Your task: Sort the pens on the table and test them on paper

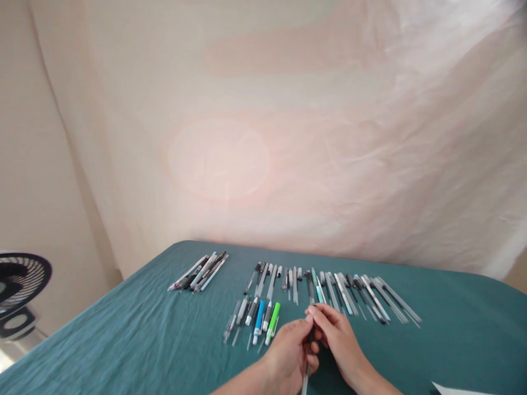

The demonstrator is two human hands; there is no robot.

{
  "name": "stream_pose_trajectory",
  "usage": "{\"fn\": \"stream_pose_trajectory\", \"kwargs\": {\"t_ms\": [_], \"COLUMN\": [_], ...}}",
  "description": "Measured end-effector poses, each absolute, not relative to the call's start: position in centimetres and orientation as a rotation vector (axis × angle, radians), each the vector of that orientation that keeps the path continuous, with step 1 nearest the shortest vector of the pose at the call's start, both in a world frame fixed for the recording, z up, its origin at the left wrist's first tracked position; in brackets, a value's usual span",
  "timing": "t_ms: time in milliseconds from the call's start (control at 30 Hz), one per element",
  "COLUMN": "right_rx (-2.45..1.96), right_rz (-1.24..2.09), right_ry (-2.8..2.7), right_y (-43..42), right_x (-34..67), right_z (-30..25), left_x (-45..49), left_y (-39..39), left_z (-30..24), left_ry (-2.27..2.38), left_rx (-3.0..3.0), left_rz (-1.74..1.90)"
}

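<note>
My left hand [290,351] and my right hand [335,334] meet low in the middle of the view, both closed around one thin pen [306,378] whose lower end pokes out below my left fingers. Just beyond my fingertips lie several pens and pen parts [313,285] in a row on the teal tablecloth [144,334]. A green pen [273,321] and a blue pen [259,321] lie to the left of my left hand.
A separate bundle of pens [200,272] lies further left at the back of the table. A black fan [18,288] stands beyond the table's left edge. A pale sheet [263,137] hangs behind. A white paper corner [457,389] shows at bottom right.
</note>
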State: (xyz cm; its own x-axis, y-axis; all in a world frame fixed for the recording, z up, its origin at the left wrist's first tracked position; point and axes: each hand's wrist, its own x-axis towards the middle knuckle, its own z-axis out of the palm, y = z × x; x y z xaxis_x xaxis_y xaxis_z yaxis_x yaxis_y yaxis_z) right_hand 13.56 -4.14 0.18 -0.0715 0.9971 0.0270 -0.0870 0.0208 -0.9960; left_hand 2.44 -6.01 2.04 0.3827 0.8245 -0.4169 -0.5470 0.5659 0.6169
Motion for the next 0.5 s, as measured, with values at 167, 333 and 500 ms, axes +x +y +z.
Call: {"fn": "stream_pose_trajectory", "kwargs": {"t_ms": [167,333,500], "right_rx": [-1.077,-1.08,-1.141], "right_rz": [1.256,1.271,1.25], "right_ry": [-1.296,-1.338,-1.344], "right_y": [-4.1,-3.8,-3.8], "right_x": [13.3,13.4,13.6], "right_z": [0.1,-0.3,-0.6], "left_x": [2.3,2.1,2.2], "left_y": [-5.8,-5.5,-5.6], "left_z": [1.0,0.7,0.9], "left_ry": [0.733,0.707,0.74], "left_rx": [0.494,0.548,0.601], "left_rz": [0.923,0.86,0.865]}}
